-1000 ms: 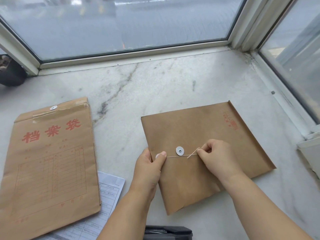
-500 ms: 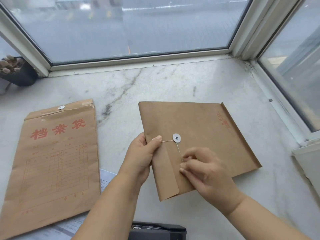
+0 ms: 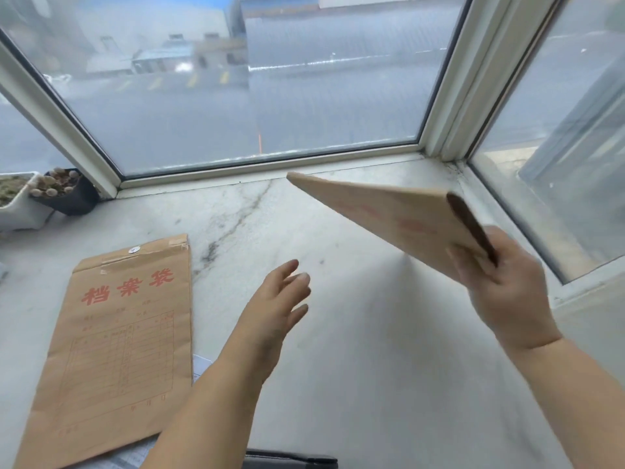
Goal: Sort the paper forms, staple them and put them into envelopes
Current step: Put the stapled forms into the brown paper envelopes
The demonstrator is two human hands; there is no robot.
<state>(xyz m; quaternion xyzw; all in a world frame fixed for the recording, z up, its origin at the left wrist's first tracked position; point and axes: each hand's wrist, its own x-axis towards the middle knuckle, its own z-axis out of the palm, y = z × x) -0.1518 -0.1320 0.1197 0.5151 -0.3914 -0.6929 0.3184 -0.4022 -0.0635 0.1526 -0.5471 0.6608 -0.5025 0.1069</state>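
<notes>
My right hand (image 3: pixel 504 286) grips a brown kraft envelope (image 3: pixel 382 214) by its near end and holds it tilted in the air over the right side of the marble sill. My left hand (image 3: pixel 274 309) hovers above the middle of the sill, fingers straight and holding nothing. A second brown envelope (image 3: pixel 121 350) with red printed characters lies flat at the left. A sheet of printed paper forms (image 3: pixel 201 365) pokes out from under its right edge. The top of a black stapler (image 3: pixel 291 460) shows at the bottom edge.
White window frames (image 3: pixel 270 165) close in the marble sill (image 3: pixel 372 350) at the back and on the right. A black pot (image 3: pixel 67 192) and a white pot (image 3: pixel 17 204) with small plants stand at the far left corner.
The envelope lay on the sill with both hands at its string clasp. Now my right hand has lifted it up and to the right, and my left hand has let go.
</notes>
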